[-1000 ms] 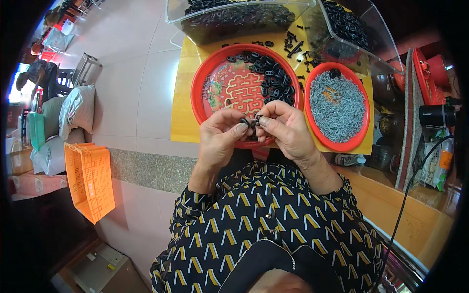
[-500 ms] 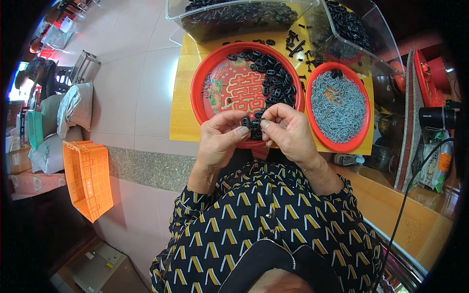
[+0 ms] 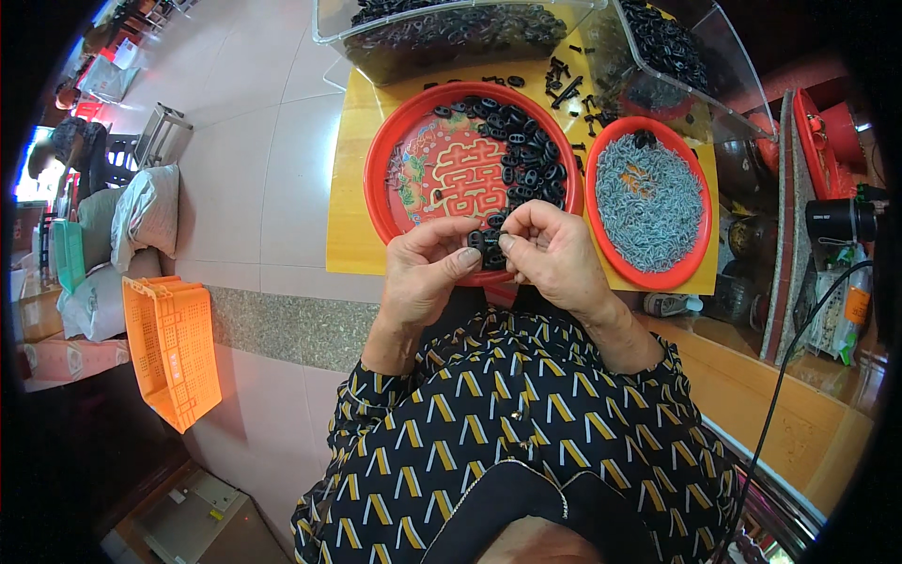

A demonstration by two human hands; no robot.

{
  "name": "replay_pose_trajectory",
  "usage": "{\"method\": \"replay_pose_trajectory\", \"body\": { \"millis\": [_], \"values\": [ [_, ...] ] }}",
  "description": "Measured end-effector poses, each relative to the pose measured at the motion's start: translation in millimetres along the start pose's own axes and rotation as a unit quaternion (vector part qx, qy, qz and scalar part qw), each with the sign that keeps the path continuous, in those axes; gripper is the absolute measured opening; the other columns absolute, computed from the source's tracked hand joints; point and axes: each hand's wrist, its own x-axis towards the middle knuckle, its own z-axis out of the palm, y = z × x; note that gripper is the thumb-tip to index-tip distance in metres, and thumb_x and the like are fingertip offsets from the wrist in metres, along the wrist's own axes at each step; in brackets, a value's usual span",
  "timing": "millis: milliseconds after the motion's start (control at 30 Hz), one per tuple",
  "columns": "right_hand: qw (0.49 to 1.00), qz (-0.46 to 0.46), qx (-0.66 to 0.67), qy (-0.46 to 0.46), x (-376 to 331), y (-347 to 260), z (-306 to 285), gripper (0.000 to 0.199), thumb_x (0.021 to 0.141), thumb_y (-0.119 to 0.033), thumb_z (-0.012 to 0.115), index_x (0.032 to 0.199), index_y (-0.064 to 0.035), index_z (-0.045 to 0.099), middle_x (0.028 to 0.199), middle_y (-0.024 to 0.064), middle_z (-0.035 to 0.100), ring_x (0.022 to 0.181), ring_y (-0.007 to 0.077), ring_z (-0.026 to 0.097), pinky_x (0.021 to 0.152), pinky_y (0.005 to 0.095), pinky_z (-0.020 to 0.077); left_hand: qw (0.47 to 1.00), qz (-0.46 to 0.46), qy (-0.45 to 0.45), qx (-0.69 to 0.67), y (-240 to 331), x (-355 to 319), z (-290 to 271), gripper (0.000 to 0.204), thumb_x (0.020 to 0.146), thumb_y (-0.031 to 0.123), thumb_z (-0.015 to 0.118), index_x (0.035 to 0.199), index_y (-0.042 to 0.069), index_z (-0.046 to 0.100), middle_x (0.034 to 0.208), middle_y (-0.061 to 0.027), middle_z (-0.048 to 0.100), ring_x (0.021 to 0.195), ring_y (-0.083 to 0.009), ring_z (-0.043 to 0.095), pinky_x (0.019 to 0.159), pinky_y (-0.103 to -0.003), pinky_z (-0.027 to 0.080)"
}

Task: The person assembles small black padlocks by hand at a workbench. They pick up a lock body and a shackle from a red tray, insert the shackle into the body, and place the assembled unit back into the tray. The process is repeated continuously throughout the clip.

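A small black oval piece (image 3: 488, 241) is pinched between the fingertips of the left hand (image 3: 427, 273) and right hand (image 3: 554, 252) at the near rim of the large red tray (image 3: 399, 141), where it is probably best kept so that dropped parts are caught.

The person wears a dark, near-black blouse (image 3: 512, 423) printed all over with a repeating pattern of small slanted bars set in pairs, one mustard yellow and one white, which meet like little chevrons or roof shapes. The pattern runs over the chest, the shoulders and both sleeves alike. A line of small dark buttons shows down the middle of the front. The sleeves reach to the wrists, where the cuffs sit close; the left sleeve (image 3: 376, 404) ends in a slightly gathered edge, and the right sleeve (image 3: 658, 376) ends the same way. Both hands are bare, without gloves. At the lower edge the neckline opens in a dark curved collar.
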Motion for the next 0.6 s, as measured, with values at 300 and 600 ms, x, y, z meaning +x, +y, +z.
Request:
{"method": "replay_pose_trajectory", "body": {
  "millis": [300,600],
  "values": [
    [1.000,0.001,0.006,-0.008,-1.4,-0.1,1.0,0.006,0.078,-0.003,0.055,0.082,0.0004,0.052,0.068,-0.0016,0.052,0.058,0.0020,0.048,0.048,0.0180,0.0393,1.000,0.001,0.008,0.019,-2.0,-0.5,1.4,0.028,0.073,-0.004,0.062,0.100,-0.004,0.056,0.084,-0.0062,0.059,0.075,-0.0104,0.056,0.067,-0.021,0.047],
    [1.000,0.003,0.012,-0.010,-1.5,-0.4,0.8,0.004,0.079,-0.003,0.054,0.080,-0.0001,0.052,0.065,-0.0003,0.052,0.055,0.0034,0.050,0.047,0.0174,0.0420,0.999,0.009,0.002,0.048,-1.8,-1.1,1.7,0.028,0.073,-0.003,0.062,0.101,-0.003,0.056,0.082,-0.0038,0.058,0.074,-0.0085,0.054,0.064,-0.019,0.045]
  ]
}}
